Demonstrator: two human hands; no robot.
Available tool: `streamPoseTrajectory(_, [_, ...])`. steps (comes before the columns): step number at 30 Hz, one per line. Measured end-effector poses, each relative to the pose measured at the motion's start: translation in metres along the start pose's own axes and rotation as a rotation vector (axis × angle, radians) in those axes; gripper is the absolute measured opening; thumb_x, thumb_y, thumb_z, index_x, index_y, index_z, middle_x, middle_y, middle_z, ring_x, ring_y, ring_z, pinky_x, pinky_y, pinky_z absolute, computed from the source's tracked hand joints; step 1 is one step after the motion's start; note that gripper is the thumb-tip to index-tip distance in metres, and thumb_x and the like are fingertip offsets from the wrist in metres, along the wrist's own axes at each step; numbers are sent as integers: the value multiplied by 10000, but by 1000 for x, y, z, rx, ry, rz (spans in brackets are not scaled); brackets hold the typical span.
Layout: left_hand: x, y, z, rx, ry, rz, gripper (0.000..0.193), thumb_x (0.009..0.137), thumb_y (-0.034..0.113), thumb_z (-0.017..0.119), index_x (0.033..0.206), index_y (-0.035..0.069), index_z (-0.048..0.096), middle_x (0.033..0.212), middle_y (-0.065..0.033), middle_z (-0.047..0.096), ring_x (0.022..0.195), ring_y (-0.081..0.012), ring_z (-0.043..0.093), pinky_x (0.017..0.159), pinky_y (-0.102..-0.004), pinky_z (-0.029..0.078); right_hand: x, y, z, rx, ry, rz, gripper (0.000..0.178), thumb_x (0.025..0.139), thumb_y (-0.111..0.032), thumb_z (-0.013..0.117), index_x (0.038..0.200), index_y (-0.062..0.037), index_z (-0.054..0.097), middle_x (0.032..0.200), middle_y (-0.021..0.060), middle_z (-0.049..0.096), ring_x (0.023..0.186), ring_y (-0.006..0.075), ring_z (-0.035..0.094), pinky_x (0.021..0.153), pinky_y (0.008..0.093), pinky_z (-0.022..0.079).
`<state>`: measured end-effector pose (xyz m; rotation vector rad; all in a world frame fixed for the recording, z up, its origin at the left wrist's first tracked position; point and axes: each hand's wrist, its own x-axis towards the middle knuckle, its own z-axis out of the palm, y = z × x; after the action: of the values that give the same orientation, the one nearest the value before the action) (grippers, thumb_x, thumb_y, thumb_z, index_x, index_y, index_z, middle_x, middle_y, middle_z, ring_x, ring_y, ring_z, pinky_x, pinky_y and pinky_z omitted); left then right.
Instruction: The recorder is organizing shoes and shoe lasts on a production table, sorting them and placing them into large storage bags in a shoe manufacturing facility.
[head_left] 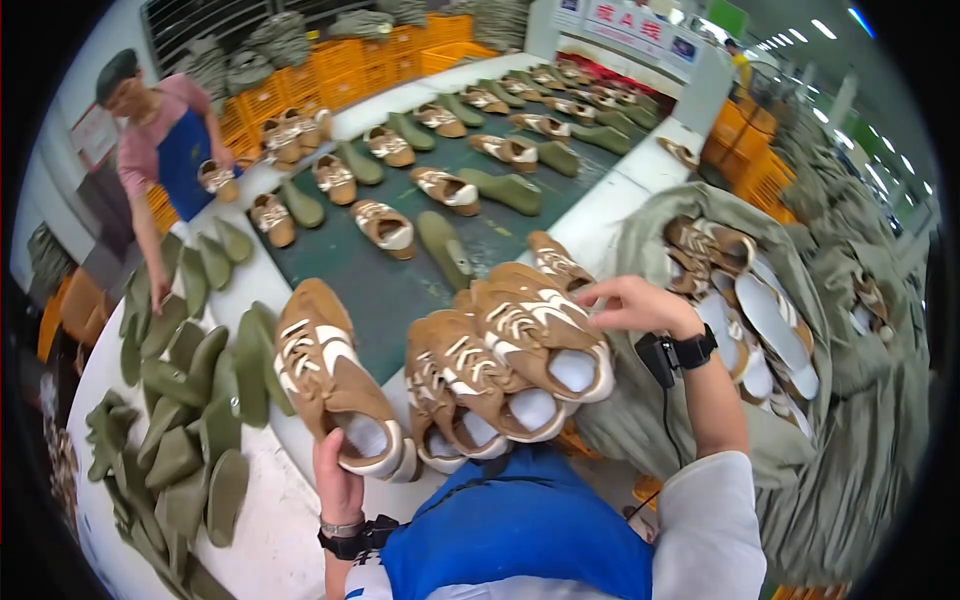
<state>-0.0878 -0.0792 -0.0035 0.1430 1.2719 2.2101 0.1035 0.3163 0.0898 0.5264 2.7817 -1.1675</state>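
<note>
Blue apron cloth point(520, 535) bulged lowest in my view, just behind a single brown shoe point(318, 360) with white trim and a snug row of matching shoes point(500, 360). My left hand point(341, 478) was closed on the heel end of the single shoe, which tilted at the left of the row, its toe pointing away from me toward the green belt point(385, 312). My right hand point(645, 305) was well apart from the left, fingers curved at the row's right side; I could not tell whether they gripped or merely touched. I judged each shoe light, its suede-looking upper soft enough to dent, its pale sole stiffer, nothing about it fragile or slippery. The firmer heel seemed the best hold; squeezing the laced throat would likely crumple it. Olive foot forms point(175, 455) lay heaped on the white table point(270, 500) to my left.
</note>
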Motion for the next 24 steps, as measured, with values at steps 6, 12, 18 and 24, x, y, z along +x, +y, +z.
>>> streamPoseTrajectory(6, [24,-14,12,-14,-34,-107,404,891,194,490,1243,5,430,1206,-87,510,1090,-203,511,937,-354,412,-66,-24,63,-421,206,-248,424,703,-260,754,1048,-85,581,1088,82,581,784,182,596,654,294,490])
streamPoseTrajectory(12, [20,-11,27,-192,-134,-246,448,893,239,490,1289,49,401,1251,-95,499,1157,-229,487,989,-378,389,-77,-22,64,176,403,-131,287,713,-146,733,901,-55,537,918,61,550,773,221,544,654,322,439])
streamPoseTrajectory(18, [32,18,43,-516,-344,-264,574,891,403,434,1353,73,348,1319,-116,458,1201,-272,453,1032,-427,341,-70,-63,75,141,236,-501,288,677,-99,747,827,-43,507,884,85,536,816,274,524,719,332,432])
streamPoseTrajectory(24, [53,21,3,-640,-397,-262,456,899,377,447,1226,65,509,1161,-108,592,1043,-244,575,902,-389,466,-49,-104,113,-201,73,-758,246,655,-152,725,799,-119,529,871,32,518,711,221,472,630,327,416])
